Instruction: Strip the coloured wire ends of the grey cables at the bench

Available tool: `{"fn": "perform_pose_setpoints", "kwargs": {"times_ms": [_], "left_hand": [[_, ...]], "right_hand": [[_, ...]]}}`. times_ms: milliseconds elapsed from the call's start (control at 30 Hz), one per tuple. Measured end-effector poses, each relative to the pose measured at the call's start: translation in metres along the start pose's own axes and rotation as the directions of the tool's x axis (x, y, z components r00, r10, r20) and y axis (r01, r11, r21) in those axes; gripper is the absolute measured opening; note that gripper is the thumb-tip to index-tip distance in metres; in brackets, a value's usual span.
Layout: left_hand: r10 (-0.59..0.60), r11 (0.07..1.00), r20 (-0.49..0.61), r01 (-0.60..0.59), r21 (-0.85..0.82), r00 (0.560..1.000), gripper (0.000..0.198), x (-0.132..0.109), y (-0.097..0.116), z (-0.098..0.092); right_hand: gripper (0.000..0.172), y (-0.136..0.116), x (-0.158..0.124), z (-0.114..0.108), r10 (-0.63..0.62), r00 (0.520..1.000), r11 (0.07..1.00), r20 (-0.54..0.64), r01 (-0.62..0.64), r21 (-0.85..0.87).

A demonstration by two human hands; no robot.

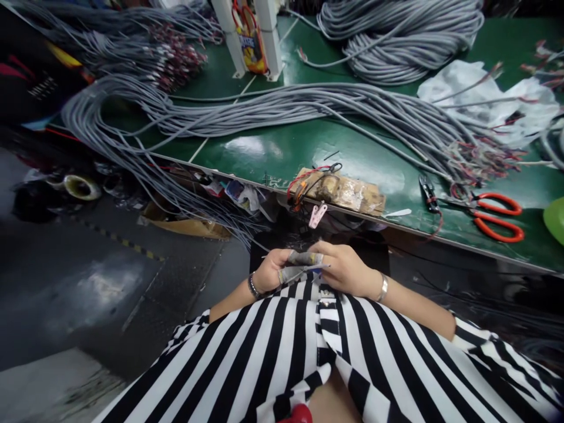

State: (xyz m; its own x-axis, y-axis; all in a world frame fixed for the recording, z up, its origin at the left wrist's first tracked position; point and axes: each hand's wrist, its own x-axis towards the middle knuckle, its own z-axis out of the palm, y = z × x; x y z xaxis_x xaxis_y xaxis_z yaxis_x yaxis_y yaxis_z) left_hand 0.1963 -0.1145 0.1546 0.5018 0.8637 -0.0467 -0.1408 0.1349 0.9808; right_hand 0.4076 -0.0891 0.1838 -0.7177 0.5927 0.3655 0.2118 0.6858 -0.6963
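My left hand is closed in front of my waist, its thumb and forefinger covered in worn grey wrapping. It pinches a thin grey cable, whose end points towards the other hand. My right hand meets it from the right, its fingers curled in at the cable end. Something small and blue shows between the hands, too small to name. Just beyond them, a pink clip hangs at the bench edge, below a worn wooden block with red and black wires.
On the green bench lies a long grey cable bundle with stripped ends, drooping off the left edge. Orange-handled scissors and small black cutters lie at right. Cable coils, a plastic bag and a white post stand behind.
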Motion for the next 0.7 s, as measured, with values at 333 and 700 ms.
{"fn": "perform_pose_setpoints", "kwargs": {"times_ms": [333, 700], "left_hand": [[0.019, 1.0, -0.009, -0.019, 0.013, 1.0, 0.039, -0.006, 0.003, -0.015], [0.455, 0.806, -0.174, -0.32, 0.498, 0.874, 0.016, 0.032, 0.011, -0.028]], "right_hand": [[0.029, 0.047, -0.01, 0.005, 0.662, 0.749, 0.458, -0.033, -0.37, 0.808], [0.057, 0.061, 0.01, 0.008, 0.784, 0.619, 0.284, 0.041, -0.416, 0.864]]}}
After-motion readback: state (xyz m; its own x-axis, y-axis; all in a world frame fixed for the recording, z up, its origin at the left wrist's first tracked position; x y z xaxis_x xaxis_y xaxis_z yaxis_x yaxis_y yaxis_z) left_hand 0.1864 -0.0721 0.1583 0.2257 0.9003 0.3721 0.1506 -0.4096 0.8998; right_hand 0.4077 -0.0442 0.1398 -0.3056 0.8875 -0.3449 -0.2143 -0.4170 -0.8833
